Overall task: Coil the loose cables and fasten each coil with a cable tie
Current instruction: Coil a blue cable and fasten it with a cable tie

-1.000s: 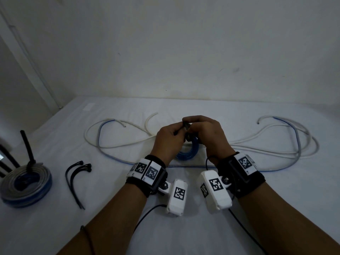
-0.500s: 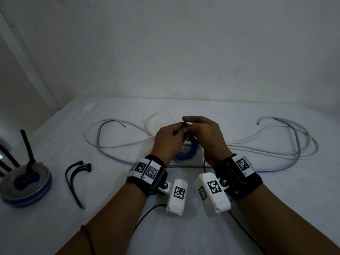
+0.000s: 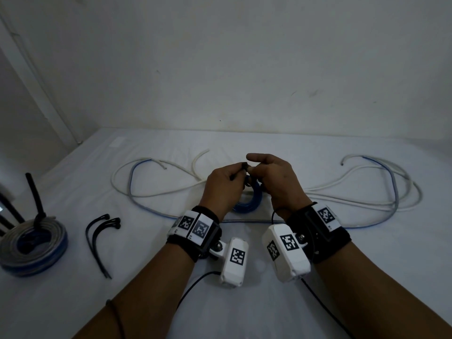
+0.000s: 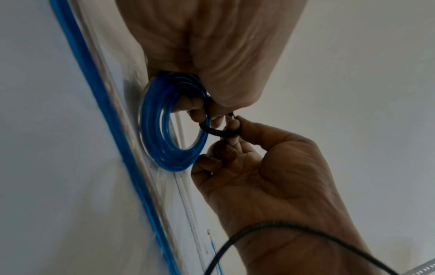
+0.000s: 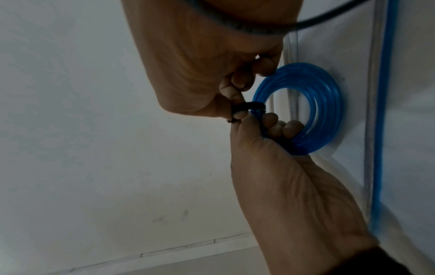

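Note:
A small blue cable coil [image 3: 252,201] stands on edge on the white surface between my hands. My right hand [image 3: 254,170] has its fingers curled through the coil [image 5: 329,104] and its thumb up against the black cable tie [image 5: 249,106]. The tie [image 4: 216,132] loops around the coil's upper strands. My left hand [image 3: 234,172] pinches the tie [image 3: 244,165] between thumb and fingertips [image 4: 231,124] just above the coil [image 4: 160,145]. The tie's lock is hidden between the fingertips.
Loose white and blue cables [image 3: 156,192] sprawl left of the hands and in a larger loop [image 3: 391,192] to the right. A tied coil [image 3: 31,245] with upright black tails sits far left, spare black ties [image 3: 97,233] beside it. A wall stands close behind.
Both hands stay at the coil, working the tie. The right wrist has drifted slightly left and closer to the left one.

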